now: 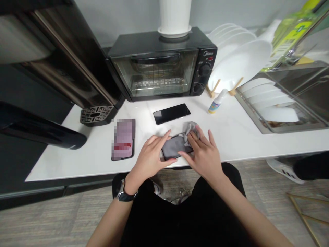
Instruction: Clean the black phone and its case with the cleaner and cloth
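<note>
My left hand (151, 153) grips the left end of a dark grey phone case (175, 147), which lies on the white counter near its front edge. Fingers of my right hand (205, 154) press a crumpled grey-white wipe (190, 130) onto the case's right end, and its thumb rests at the near edge. Behind the case lies a black phone (171, 113), screen up. Left of my hands is another phone (123, 139) with a blurred-out, pinkish screen. A small white spray bottle (217, 102) with a yellow and blue label stands to the right.
A black toaster oven (159, 65) stands at the back, with a white pot (175, 15) on top. White plates (239, 61) stand in a wooden rack beside the sink (277, 129). A tall dark machine (84, 68) occupies the left. Someone's shoe (286, 170) shows at right.
</note>
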Motion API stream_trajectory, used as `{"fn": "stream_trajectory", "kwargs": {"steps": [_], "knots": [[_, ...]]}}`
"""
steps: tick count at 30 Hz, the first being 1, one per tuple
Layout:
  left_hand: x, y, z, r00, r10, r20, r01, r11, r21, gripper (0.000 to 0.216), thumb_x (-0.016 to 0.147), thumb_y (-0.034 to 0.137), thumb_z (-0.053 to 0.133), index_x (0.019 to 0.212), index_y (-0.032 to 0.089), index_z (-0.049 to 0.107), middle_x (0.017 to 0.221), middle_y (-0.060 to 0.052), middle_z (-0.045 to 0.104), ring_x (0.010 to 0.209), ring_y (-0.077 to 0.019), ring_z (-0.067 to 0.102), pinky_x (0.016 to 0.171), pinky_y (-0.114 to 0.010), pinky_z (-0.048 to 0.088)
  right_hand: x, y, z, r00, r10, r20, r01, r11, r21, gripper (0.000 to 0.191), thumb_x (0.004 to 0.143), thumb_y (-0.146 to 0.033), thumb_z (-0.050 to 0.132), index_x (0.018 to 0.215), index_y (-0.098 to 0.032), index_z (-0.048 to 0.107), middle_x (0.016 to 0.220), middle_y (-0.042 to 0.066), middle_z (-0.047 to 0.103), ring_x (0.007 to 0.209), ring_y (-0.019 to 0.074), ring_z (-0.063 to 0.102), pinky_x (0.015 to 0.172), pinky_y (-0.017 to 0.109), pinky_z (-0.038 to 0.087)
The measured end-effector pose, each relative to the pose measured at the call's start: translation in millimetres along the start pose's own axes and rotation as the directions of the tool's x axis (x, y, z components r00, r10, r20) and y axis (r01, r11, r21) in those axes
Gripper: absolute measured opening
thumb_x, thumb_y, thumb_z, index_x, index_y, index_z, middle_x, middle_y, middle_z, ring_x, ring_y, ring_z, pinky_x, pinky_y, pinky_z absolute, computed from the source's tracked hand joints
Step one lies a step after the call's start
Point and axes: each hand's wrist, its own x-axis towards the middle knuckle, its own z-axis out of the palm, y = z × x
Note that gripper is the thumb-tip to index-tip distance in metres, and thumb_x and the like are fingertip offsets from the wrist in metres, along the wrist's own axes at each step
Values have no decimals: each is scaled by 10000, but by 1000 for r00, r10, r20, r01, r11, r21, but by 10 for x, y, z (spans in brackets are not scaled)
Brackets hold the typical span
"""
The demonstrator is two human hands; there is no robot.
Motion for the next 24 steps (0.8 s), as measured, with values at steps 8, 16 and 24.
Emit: {"fn": "stream_trajectory", "kwargs": {"steps": [8, 16, 24], "knots": [[-25, -106, -7, 1000, -21, -12, 22, 998, 55, 962, 858, 259, 775, 1668, 247, 256, 1362, -103, 668, 1173, -312, 571, 1027, -448, 501, 139, -670, 162, 976, -208, 67, 181, 941, 285, 777, 988, -695, 521, 1348, -17, 647, 1372, 215, 694, 1504, 343, 452, 1299, 559, 269], [-50, -3, 6, 999, -21, -37, 24, 996, 86, 1004, 878, 489, 794, 1671, 298, 207, 1434, -81, 630, 1271, -318, 537, 1094, -475, 462, -147, -23, -242, 971, -186, 147, 162, 974, 160, 541, 1046, -562, 521, 1407, -177, 641, 1416, 76, 694, 1552, 338, 373, 1286, 638, 238], [-7, 39, 10, 1000, 12, -6, -12, 1000, 25, 1039, 909, 448, 774, 1691, 311, 103, 1482, -93, 609, 1293, -310, 537, 1112, -484, 463, -253, 452, -235, 997, -47, 64, 53, 993, -101, 624, 1043, -546, 519, 1556, -192, 496, 1519, 81, 610, 1596, 397, 241, 1269, 700, 189]]}}
